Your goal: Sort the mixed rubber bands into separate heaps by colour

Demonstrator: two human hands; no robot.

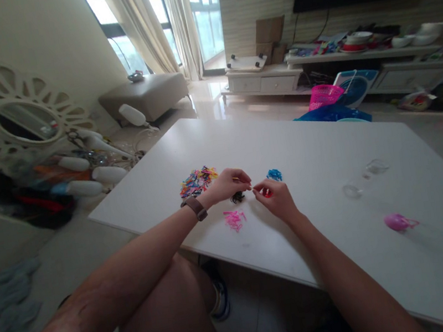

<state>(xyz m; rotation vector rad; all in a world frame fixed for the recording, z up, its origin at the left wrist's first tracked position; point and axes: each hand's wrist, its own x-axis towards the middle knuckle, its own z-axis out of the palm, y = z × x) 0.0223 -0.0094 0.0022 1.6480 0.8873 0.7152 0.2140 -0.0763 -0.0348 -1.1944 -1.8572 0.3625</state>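
Note:
My left hand [230,183] is over the white table [225,137], its fingers pinched together on something too small to make out. Facing it, my right hand [273,197] is also closed, and its fingertips nearly meet the left ones. A multicoloured pile of small pieces [198,181] lies left of my left hand. Under that hand is a small black pile [237,197]. Pink pieces [235,220] lie nearer the front edge. Beyond my right hand sits a blue pile [274,174]. Some red pieces [267,193] show beside the right fingers, partly hidden.
On the table's right side lie a pink pouch-like object [398,222] and clear round containers [352,190]. A pink basket [325,95] and blue items stand past the far edge. At the left are a white lamp fixture [109,174] and a round mirror [27,121].

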